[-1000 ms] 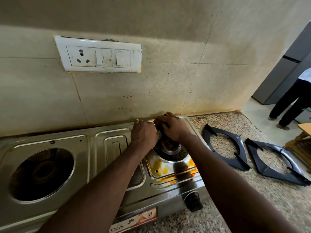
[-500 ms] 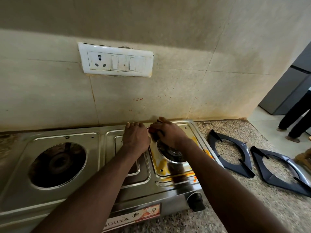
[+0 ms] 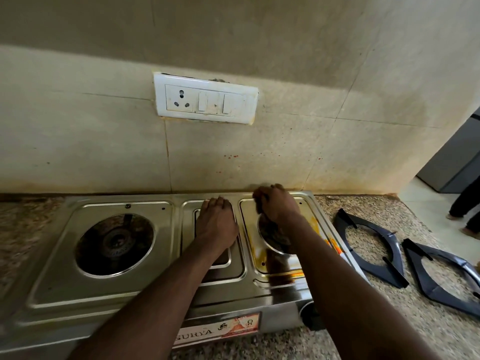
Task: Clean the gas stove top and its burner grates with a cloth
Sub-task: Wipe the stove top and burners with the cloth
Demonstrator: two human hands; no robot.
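The steel two-burner stove top (image 3: pixel 109 289) lies along the wall with both grates off. My left hand (image 3: pixel 217 222) rests palm down on the centre panel, holding nothing. My right hand (image 3: pixel 279 203) is bunched over a small dark cloth (image 3: pixel 258 203) at the back rim of the right burner (image 3: pixel 272 237); most of the cloth is hidden under the fingers. Orange stains (image 3: pixel 259 253) smear the plate around that burner. The left burner (image 3: pixel 115 242) is uncovered. Two black burner grates (image 3: pixel 368 245) (image 3: pixel 446 279) lie on the counter to the right of the stove.
A speckled granite counter (image 3: pixel 405 320) carries the stove. A black knob (image 3: pixel 311 318) sticks out of the stove's front. A white socket plate (image 3: pixel 205 101) sits on the stained tile wall just above. A person's legs (image 3: pixel 467 203) stand on the floor at far right.
My right hand has slid from the burner's left rim to the plate's back edge. My left hand has moved apart from it onto the centre panel. The camera has shifted.
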